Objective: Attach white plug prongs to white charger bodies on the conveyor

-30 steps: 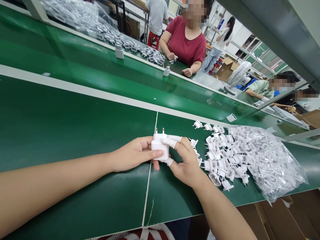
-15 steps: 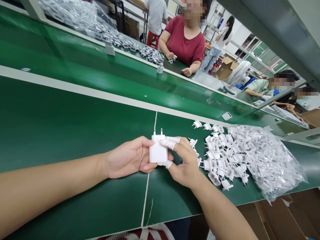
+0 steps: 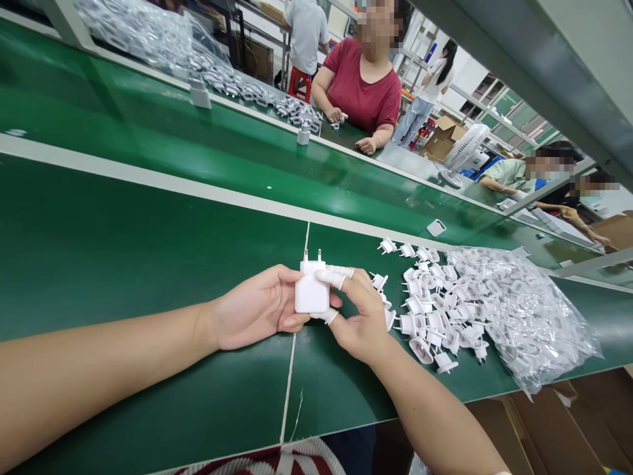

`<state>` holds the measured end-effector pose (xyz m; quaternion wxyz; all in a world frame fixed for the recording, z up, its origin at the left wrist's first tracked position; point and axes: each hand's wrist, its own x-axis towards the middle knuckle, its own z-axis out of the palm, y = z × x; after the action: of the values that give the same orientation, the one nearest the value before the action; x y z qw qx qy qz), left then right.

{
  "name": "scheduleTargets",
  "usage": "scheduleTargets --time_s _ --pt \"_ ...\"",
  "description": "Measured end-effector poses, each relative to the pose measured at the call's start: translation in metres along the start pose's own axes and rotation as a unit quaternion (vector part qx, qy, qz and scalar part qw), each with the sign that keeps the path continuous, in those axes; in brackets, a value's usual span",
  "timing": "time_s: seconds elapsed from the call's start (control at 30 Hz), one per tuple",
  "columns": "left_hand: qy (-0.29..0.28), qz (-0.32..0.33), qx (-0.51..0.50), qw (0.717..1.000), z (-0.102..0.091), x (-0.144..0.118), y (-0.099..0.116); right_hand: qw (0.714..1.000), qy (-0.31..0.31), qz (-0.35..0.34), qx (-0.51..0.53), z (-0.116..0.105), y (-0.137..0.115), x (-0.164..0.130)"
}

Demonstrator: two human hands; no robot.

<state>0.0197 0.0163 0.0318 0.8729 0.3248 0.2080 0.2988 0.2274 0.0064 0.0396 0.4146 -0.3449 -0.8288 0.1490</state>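
Observation:
Both hands hold one white charger plug [image 3: 311, 290] above the green bench [image 3: 148, 270], its two metal pins pointing away from me. My left hand [image 3: 267, 307] grips its left edge, thumb on the near face and fingers behind. On the right side, my right hand [image 3: 359, 310] pinches it, with white finger cots on the thumb and at least two fingers. Just beyond that hand lies a loose pile of white plug heads [image 3: 430, 310] with pins, partly spilling from a clear plastic bag [image 3: 544, 323].
A moving-belt-like green strip [image 3: 237, 171] runs behind a pale rail, with small white pieces [image 3: 436, 228] on it. Across it sits a person in a red shirt [image 3: 363, 86] by a heap of white parts [image 3: 247, 89]. Cardboard boxes [image 3: 554, 422] stand below the bench at right.
The charger plug has risen slightly in view, still held by both hands. White pieces on the green strip have shifted left in the picture, as has the background somewhat.

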Motion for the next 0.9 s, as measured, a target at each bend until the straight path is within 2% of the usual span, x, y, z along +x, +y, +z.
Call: scheduleTargets --time_s 0.33,0.6,0.7,0.77,0.83,0.9 --pt "-0.035 -0.019 -0.05 0.998 -0.01 0.004 -0.002 0.999 0.001 -0.031 0.012 0.0 0.006 -0.001" --pt "-0.007 -0.015 -0.035 0.999 -0.008 0.003 -0.002 0.999 -0.019 -0.002 0.028 -0.001 0.008 0.0" --pt "0.014 0.019 0.036 0.999 -0.008 0.005 -0.003 1.0 -0.009 0.011 0.017 0.002 0.012 -0.003" --pt "0.043 0.062 0.138 0.988 -0.01 0.006 -0.007 0.999 -0.006 0.04 0.029 0.005 0.013 -0.006" --pt "0.08 0.112 0.252 0.958 -0.013 0.006 -0.012 0.996 -0.008 0.072 0.057 0.007 0.013 -0.008" --pt "0.128 0.172 0.35 0.912 -0.016 0.005 -0.018 0.991 -0.005 0.093 0.091 0.007 0.011 -0.008"
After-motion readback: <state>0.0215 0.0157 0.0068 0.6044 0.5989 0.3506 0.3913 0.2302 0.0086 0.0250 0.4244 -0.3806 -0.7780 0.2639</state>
